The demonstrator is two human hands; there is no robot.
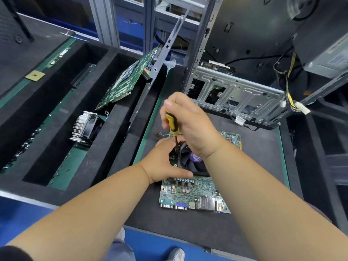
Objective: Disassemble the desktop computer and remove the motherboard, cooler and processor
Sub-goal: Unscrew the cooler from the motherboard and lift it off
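Note:
A green motherboard (195, 193) lies flat on the dark mat (259, 147), ports facing me. A black cooler fan (190, 159) with a purple hub label sits on it. My right hand (190, 121) grips a yellow-and-black screwdriver (173, 123) held upright, its shaft going down at the cooler's left far corner. My left hand (165, 162) rests against the cooler's left side, thumb stretched along its near edge, fingers near the screwdriver shaft. The screwdriver tip is hidden. The opened metal computer case (235, 91) stands behind the board.
Left of the mat, black foam trays (105, 132) hold another motherboard (124, 81) leaning on edge, a finned heatsink with fan (84, 127) and loose screws (24, 146). A processor chip (35, 74) lies far left. Yellow power cables (290, 98) hang from the case at right.

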